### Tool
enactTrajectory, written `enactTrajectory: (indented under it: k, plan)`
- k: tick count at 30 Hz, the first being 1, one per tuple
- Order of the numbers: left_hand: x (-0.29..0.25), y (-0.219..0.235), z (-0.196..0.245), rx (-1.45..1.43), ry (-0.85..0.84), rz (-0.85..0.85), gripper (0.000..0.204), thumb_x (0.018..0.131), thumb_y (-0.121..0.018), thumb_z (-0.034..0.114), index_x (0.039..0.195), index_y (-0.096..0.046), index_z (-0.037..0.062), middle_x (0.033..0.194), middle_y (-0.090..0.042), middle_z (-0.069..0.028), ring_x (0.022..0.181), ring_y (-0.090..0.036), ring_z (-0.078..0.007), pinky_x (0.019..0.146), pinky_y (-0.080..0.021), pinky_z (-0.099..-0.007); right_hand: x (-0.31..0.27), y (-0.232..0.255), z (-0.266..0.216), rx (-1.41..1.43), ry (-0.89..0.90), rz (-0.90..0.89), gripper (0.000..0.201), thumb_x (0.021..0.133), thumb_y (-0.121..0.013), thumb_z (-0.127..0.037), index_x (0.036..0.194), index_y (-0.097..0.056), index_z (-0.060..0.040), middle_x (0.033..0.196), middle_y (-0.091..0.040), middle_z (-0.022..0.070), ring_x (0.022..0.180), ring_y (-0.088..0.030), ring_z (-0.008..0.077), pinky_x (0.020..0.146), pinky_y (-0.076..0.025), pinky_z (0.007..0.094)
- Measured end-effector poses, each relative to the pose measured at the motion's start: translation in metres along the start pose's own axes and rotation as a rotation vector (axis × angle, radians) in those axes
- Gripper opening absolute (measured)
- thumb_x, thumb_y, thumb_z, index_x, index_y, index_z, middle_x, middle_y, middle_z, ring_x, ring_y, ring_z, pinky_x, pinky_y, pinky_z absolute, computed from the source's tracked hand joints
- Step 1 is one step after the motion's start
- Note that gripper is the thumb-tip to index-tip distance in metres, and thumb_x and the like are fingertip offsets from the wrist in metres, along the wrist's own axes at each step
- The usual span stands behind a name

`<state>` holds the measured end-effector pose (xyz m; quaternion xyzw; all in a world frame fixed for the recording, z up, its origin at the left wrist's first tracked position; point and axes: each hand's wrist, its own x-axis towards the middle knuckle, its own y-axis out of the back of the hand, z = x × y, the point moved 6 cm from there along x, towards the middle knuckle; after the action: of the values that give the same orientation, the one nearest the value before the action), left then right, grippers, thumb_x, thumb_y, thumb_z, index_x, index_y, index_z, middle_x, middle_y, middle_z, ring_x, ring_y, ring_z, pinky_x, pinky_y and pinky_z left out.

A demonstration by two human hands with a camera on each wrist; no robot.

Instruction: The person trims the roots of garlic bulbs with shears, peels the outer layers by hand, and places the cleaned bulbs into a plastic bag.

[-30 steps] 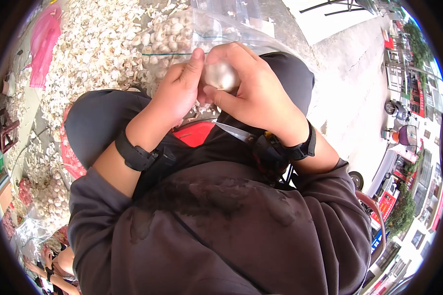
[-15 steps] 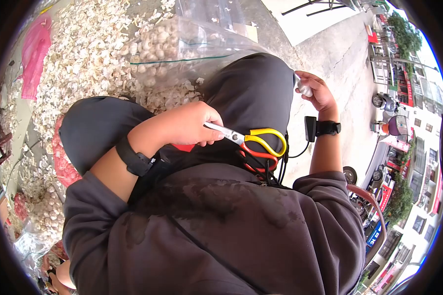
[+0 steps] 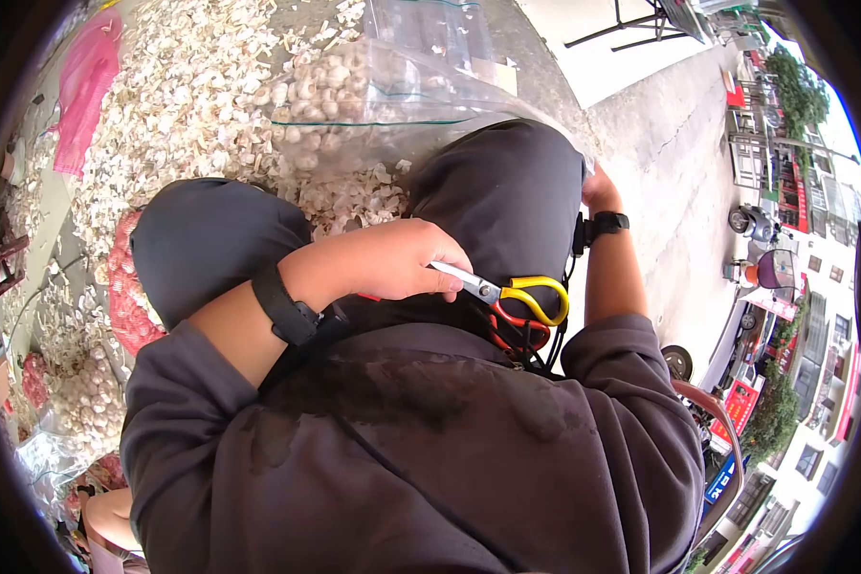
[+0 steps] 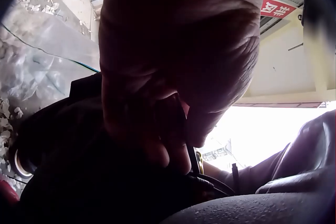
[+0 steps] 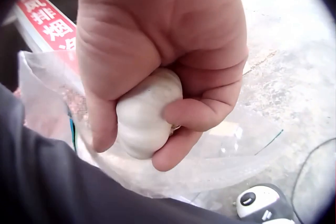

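Note:
In the head view my left hand (image 3: 402, 258) lies over the lap and grips a pair of scissors (image 3: 489, 292) by the blades. Their yellow and red handles point to the right. Shadow darkens that hand's curled fingers (image 4: 160, 153) in the left wrist view. My right hand (image 3: 600, 187) reaches down past the outer side of the right knee, its fingers hidden there from the head camera. The right wrist view shows it holding a whole white garlic bulb (image 5: 144, 116) between thumb and curled fingers, above a clear plastic bag (image 5: 210, 176).
Garlic peelings (image 3: 182, 105) cover the ground at the left. A large clear bag of garlic bulbs (image 3: 320, 91) lies beyond the knees. A pink mesh bag (image 3: 86, 96) is at far left. A black-and-white device (image 5: 260, 203) sits on the ground near the right hand.
Both hands were together around the bulb. They parted: the right hand carried it out rightward, then down beside the knee. The left moved down to the lap and took the scissors' blades.

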<state>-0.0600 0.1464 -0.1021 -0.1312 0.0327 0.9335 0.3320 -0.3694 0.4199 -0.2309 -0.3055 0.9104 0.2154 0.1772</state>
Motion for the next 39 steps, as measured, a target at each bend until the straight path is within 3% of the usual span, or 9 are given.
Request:
enactTrajectory:
  k: [3, 9, 13, 18, 21, 24, 27, 31, 39]
  plan:
    - [0.006, -0.005, -0.005, 0.147, -0.110, 0.029, 0.023, 0.093, -0.063, 0.020, 0.113, -0.069, 0.0089, 0.090, -0.073, -0.0072, 0.079, -0.066, -0.0252, 0.072, -0.049, -0.0373, 0.003, -0.021, -0.047, -0.039, 0.171, -0.141, 0.051, 0.085, -0.071, -0.007, 0.133, -0.056, 0.0009, 0.128, -0.063, 0.0111, 0.112, -0.061, 0.0202, 0.095, -0.049, 0.0340]
    - [0.002, -0.003, -0.003, 0.320, -0.183, 0.141, 0.024, 0.092, -0.063, 0.026, 0.110, -0.070, 0.0116, 0.090, -0.071, -0.0121, 0.085, -0.066, -0.0344, 0.075, -0.050, -0.0431, 0.045, -0.047, -0.077, 0.080, 0.122, -0.278, 0.051, 0.089, -0.071, -0.018, 0.134, -0.057, -0.0008, 0.129, -0.064, 0.0100, 0.110, -0.061, 0.0180, 0.095, -0.049, 0.0312]
    - [-0.003, 0.000, -0.003, 0.313, -0.193, 0.175, 0.024, 0.092, -0.063, 0.028, 0.109, -0.070, 0.0115, 0.090, -0.071, -0.0127, 0.085, -0.066, -0.0346, 0.075, -0.051, -0.0430, 0.045, -0.071, -0.109, -0.412, 0.295, -0.316, 0.044, 0.096, -0.063, -0.027, 0.133, -0.059, -0.0023, 0.127, -0.065, 0.0100, 0.110, -0.061, 0.0171, 0.096, -0.048, 0.0303]
    - [-0.003, 0.000, -0.006, 0.315, -0.204, 0.185, 0.026, 0.091, -0.065, 0.030, 0.107, -0.071, 0.0103, 0.090, -0.071, -0.0131, 0.085, -0.067, -0.0345, 0.075, -0.052, -0.0426, 0.019, -0.118, -0.121, 0.046, -0.057, -0.340, 0.043, 0.103, -0.051, -0.035, 0.130, -0.063, -0.0033, 0.128, -0.065, 0.0103, 0.109, -0.061, 0.0177, 0.100, -0.044, 0.0277]
    - [-0.005, 0.002, -0.005, 0.343, -0.217, 0.180, 0.025, 0.090, -0.066, 0.029, 0.104, -0.071, 0.0088, 0.088, -0.070, -0.0133, 0.084, -0.066, -0.0347, 0.074, -0.051, -0.0431, 0.032, -0.100, -0.132, -1.075, 0.936, -0.247, 0.044, 0.104, -0.050, -0.036, 0.123, -0.065, -0.0002, 0.111, -0.070, 0.0075, 0.099, -0.062, 0.0148, 0.090, -0.047, 0.0254]
    - [-0.007, 0.003, -0.004, 0.337, -0.232, 0.178, 0.025, 0.090, -0.066, 0.029, 0.101, -0.071, 0.0069, 0.087, -0.069, -0.0138, 0.085, -0.065, -0.0350, 0.075, -0.051, -0.0436, 0.010, -0.113, -0.173, -0.541, 0.282, -0.230, 0.038, 0.104, -0.053, -0.033, 0.112, -0.069, 0.0002, 0.090, -0.067, 0.0026, 0.083, -0.059, 0.0099, 0.073, -0.045, 0.0227]
    - [-0.009, 0.004, -0.004, 0.329, -0.232, 0.176, 0.025, 0.090, -0.066, 0.028, 0.099, -0.070, 0.0052, 0.087, -0.068, -0.0144, 0.086, -0.065, -0.0353, 0.075, -0.051, -0.0438, -0.009, -0.117, -0.195, -0.134, 0.237, -0.156, 0.030, 0.102, -0.058, -0.028, 0.104, -0.070, -0.0018, 0.079, -0.060, -0.0018, 0.072, -0.054, 0.0066, 0.062, -0.040, 0.0213]
    - [-0.009, 0.003, -0.004, 0.341, -0.228, 0.162, 0.024, 0.089, -0.066, 0.027, 0.098, -0.070, 0.0040, 0.088, -0.068, -0.0150, 0.088, -0.064, -0.0359, 0.076, -0.051, -0.0442, -0.071, -0.152, -0.249, 0.179, 0.430, -0.212, 0.024, 0.100, -0.061, -0.023, 0.102, -0.070, -0.0002, 0.087, -0.066, 0.0005, 0.078, -0.059, 0.0077, 0.068, -0.045, 0.0205]
    - [-0.015, 0.006, -0.003, 0.390, -0.192, 0.184, 0.029, 0.090, -0.066, 0.027, 0.103, -0.068, 0.0011, 0.093, -0.068, -0.0167, 0.091, -0.064, -0.0367, 0.080, -0.051, -0.0446, -0.117, -0.190, -0.281, -0.445, 0.609, -0.219, 0.023, 0.098, -0.061, -0.007, 0.120, -0.066, -0.0027, 0.092, -0.067, 0.0003, 0.082, -0.055, 0.0061, 0.075, -0.045, 0.0215]
